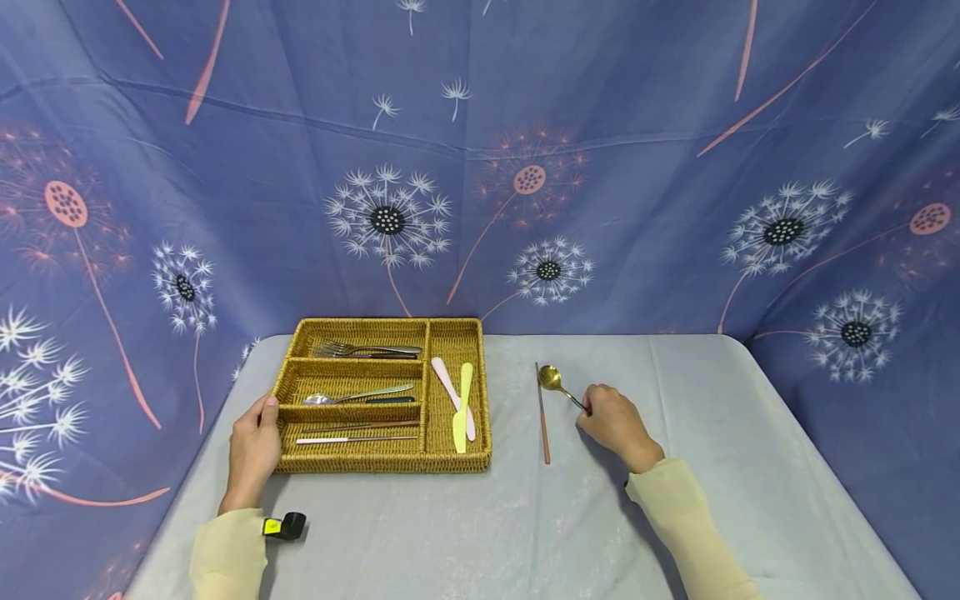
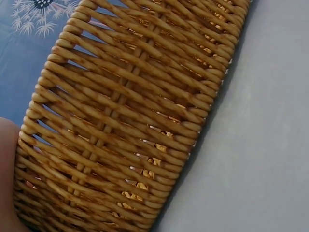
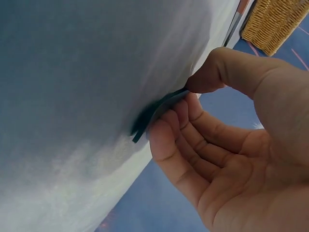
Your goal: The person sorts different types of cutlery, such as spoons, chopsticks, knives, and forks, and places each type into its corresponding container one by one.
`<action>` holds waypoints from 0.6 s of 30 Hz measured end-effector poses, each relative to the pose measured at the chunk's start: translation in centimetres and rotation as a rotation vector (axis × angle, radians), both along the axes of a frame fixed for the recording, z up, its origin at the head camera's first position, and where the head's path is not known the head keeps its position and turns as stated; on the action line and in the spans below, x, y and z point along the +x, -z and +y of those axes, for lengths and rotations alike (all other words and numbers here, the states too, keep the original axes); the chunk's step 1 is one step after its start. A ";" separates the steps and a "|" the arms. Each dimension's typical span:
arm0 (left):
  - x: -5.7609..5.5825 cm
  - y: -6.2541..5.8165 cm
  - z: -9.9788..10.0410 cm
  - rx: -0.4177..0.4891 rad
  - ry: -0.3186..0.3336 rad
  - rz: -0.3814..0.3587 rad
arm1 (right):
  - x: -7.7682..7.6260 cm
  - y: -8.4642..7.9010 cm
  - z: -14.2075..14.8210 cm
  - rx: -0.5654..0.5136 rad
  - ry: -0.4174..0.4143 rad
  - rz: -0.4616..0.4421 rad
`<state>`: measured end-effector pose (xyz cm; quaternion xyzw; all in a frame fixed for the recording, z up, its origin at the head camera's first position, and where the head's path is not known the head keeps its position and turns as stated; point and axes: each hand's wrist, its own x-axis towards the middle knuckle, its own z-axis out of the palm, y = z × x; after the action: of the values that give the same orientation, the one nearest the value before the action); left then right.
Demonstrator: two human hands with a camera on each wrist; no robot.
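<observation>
My left hand [image 1: 253, 446] holds the left side of a wicker cutlery tray [image 1: 382, 464], whose woven wall [image 2: 120, 111] fills much of the left wrist view. My right hand [image 1: 617, 423] pinches the dark green handle [image 3: 161, 108] of a spoon with a gold bowl [image 1: 551, 377], low over the table. Left of that spoon lies a pair of chopsticks [image 1: 544, 425] with brown ends. Inside the tray, forks [image 1: 341, 348] lie in the back compartment, spoons [image 1: 322, 400] in the middle one, chopsticks [image 1: 322, 440] in the front one. A pink knife [image 1: 444, 375] and yellow knife [image 1: 460, 425] cross in the right compartment.
A pale cloth covers the table [image 1: 420, 533]. Blue curtains [image 1: 637, 100] with dandelion prints hang behind it and on both sides. A black wrist camera [image 1: 292, 525] with a yellow label sits at my left sleeve.
</observation>
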<state>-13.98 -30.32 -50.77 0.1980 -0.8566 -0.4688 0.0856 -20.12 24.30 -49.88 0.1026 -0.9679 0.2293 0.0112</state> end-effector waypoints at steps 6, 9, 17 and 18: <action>0.0 0.0 0.1 0.008 -0.001 -0.001 | -0.1 0.0 -0.2 0.041 0.005 0.019; 0.0 0.0 0.2 0.013 0.001 0.002 | -0.1 0.1 -0.2 0.041 0.016 0.025; 0.1 0.0 0.1 0.001 0.001 0.007 | 0.0 0.2 0.0 0.018 0.009 0.021; 0.1 0.0 0.1 0.001 0.002 0.007 | 0.0 0.2 0.0 0.019 0.008 0.021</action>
<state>-13.91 -30.20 -50.78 0.1956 -0.8561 -0.4702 0.0882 -20.16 24.32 -50.13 0.1013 -0.9702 0.2191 0.0211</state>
